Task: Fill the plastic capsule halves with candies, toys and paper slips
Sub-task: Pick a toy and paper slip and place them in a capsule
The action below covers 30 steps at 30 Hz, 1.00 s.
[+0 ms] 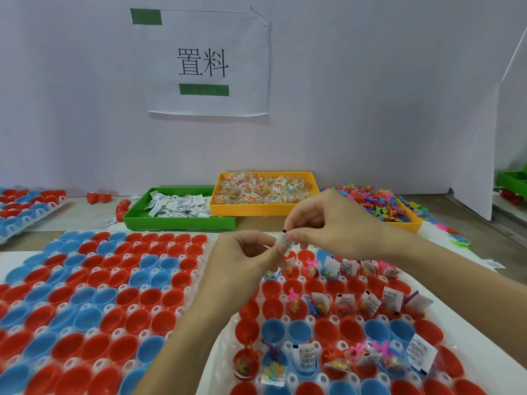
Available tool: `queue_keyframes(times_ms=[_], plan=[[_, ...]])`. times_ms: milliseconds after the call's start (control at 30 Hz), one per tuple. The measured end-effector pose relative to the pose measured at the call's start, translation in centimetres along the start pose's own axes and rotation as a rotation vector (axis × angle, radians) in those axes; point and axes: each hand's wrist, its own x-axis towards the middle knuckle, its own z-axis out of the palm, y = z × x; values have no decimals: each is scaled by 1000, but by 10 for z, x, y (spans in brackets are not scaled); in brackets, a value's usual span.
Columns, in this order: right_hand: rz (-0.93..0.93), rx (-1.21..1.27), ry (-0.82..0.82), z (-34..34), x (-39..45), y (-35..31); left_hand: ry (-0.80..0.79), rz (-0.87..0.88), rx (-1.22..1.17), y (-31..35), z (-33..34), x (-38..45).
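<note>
My left hand (245,252) and my right hand (328,220) meet above the right capsule rack and pinch the same small white paper slip (284,241) between their fingertips. Under them the right rack (228,349) holds red and blue capsule halves (325,329); several hold candy packets, rubbery toys and paper slips (392,299). The left rack (199,283) holds empty red and blue halves (114,280). Behind stand a green tray (176,222) of paper slips, a yellow tray (265,210) of candy packets, and a yellow tray (410,223) heaped with coloured toys.
A third rack of capsule halves (25,206) sits at the far left. Loose red halves (98,197) lie by the wall. A white partition with a taped paper sign (208,64) closes the back. A green bin (513,181) shows at the far right.
</note>
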Motion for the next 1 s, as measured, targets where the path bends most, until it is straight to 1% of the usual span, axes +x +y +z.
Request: queue_keyframes(times_ms=[67,167,233,300,433,633,1000], plan=[[25,13,0,-7,-5,1,64,14,-4,0,-3,2],[56,12,-135,-10,-16,0,137,29,-6,-2,-7,6],[46,-57,-213,-4,-23,-2,170,42,3,-3,-8,7],[22,-128,-239,3,-26,-4,196,61,14,-4,-9,8],[18,-193,-301,9,-26,-5,220,82,15,-5,-9,8],[24,-208,-332,17,-27,-4,218,96,14,-5,-10,8],[-37,-332,-372,24,-29,-1,219,118,33,-3,-9,7]])
